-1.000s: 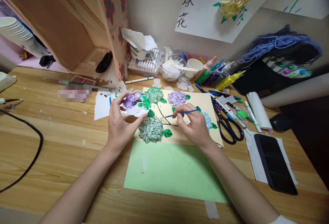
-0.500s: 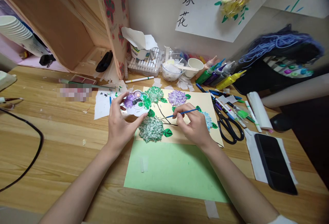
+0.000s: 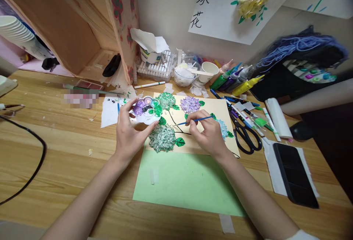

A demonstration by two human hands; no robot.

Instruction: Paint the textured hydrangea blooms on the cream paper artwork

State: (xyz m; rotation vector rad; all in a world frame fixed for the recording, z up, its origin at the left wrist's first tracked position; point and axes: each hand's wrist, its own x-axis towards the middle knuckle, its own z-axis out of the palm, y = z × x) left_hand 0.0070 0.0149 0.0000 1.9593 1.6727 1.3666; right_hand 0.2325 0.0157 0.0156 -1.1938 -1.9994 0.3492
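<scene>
Between thumb and fingers, my left hand (image 3: 129, 131) grips a flower-shaped paint palette (image 3: 147, 110) with purple, green and black paint in its wells. My right hand (image 3: 206, 133) pinches a thin blue paintbrush (image 3: 197, 120). The brush tip is over a cream sheet (image 3: 200, 148), close to a dark painted stem; whether it touches cannot be seen. On that sheet are a pale green textured flower (image 3: 162, 138), a brighter green one (image 3: 166, 101), a purple one (image 3: 190, 104) and a blue one (image 3: 221, 128), partly behind my right hand. Green leaves sit beside them.
Below the cream sheet lies a green sheet (image 3: 187, 181). To the right are black-handled scissors (image 3: 246, 139), scattered pens and a phone (image 3: 295, 174). Paint bottles (image 3: 245, 85), a paper cup (image 3: 209, 71) and a clear bowl (image 3: 184, 76) stand behind. A black cable (image 3: 41, 151) curves at left.
Almost nothing differs. The brush in my right hand has shifted very slightly at its tip; my left hand and the palette stay in place.
</scene>
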